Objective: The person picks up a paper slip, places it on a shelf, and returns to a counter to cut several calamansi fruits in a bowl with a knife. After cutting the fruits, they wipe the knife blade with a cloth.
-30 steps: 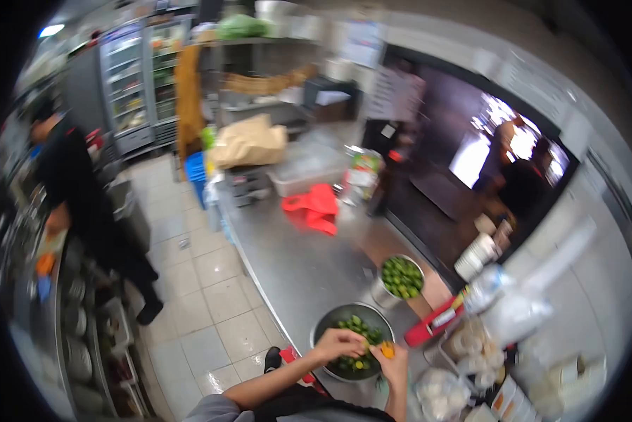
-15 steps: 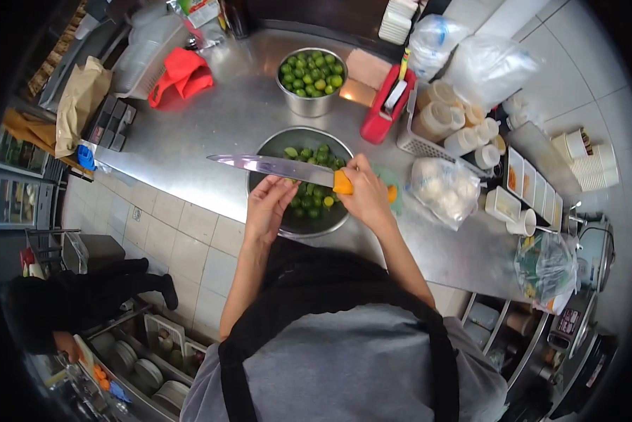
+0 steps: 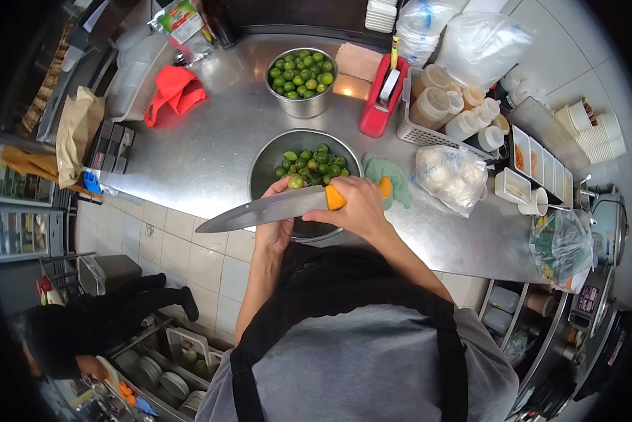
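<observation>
Right hand (image 3: 358, 205): gripping knife (image 3: 259, 213). Left hand (image 3: 276, 233): pinching green fruit (image 3: 296, 181), knife close. Risk I log: fruit slips, left hand nicked.

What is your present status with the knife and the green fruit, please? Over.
Right hand gripping yellow-handled knife. Left hand at a green fruit over metal bowl, grip unclear. Knife hides part of left hand.

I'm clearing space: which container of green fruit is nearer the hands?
The wide bowl, partly hidden by the left hand and right hand; the narrower pot stands farther back.
</observation>
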{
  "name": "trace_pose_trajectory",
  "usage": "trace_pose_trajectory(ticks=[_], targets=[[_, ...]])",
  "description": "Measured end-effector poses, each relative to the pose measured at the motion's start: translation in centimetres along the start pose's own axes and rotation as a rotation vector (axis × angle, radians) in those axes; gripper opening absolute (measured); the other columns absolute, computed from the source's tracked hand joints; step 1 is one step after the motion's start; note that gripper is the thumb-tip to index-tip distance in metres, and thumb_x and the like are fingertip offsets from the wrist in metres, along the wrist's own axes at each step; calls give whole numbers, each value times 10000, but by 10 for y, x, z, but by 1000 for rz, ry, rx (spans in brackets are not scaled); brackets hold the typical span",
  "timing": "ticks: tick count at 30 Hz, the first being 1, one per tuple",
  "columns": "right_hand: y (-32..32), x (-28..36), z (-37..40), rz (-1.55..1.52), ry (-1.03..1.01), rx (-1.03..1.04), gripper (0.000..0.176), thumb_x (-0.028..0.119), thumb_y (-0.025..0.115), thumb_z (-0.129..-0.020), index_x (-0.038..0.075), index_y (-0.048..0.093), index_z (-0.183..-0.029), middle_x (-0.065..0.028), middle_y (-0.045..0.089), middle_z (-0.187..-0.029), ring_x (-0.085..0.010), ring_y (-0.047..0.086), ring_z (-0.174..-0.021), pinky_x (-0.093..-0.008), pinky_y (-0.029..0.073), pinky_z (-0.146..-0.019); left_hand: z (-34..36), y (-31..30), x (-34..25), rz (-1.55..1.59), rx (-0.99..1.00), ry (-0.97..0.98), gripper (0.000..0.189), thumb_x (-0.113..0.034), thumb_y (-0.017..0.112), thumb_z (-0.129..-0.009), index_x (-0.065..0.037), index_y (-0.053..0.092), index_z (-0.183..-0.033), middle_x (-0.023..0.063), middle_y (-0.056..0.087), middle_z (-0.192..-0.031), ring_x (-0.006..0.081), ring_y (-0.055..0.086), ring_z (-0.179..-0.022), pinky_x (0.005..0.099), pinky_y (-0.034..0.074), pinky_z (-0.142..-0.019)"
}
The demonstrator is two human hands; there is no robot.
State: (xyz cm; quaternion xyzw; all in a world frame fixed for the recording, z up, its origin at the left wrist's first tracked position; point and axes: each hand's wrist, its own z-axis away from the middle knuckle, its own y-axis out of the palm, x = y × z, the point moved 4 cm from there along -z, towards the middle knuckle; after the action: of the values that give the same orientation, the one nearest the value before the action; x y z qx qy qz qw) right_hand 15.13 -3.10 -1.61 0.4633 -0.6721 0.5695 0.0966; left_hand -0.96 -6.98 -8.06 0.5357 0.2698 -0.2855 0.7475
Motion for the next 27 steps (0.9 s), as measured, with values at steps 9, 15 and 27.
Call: trace_pose_trajectory(ticks=[9,15,27], targets=[[-5,-22,-6,26,-24,-49,663,670,725,-511,44,514,-565,-101,557,-568,-280,570,-552,-373,420,-548,7,11,-12,-13,-65,104,237,-87,572,-874,16,518,-1080,120,591,-1028,184,593,-961,300,479,-887],[-4,-16,-7,13,-101,-99,658,664,735,-498,52,498,-548,-84,539,-553,-270,557,-540,-370,408,-541,9,16,-8,-57,-8,68,240,-130,619,-858,10,549,-1041,91,604,-1009,146,588,-933,275,476,-863],[-10,-39,-4,-95,134,19,623,611,723,-606,27,508,-576,-102,504,-523,-265,503,-480,-360,377,-477,-22,8,-25,-126,152,-127,253,-173,601,-876,3,555,-1052,91,624,-990,146,642,-835,244,562,-730]])
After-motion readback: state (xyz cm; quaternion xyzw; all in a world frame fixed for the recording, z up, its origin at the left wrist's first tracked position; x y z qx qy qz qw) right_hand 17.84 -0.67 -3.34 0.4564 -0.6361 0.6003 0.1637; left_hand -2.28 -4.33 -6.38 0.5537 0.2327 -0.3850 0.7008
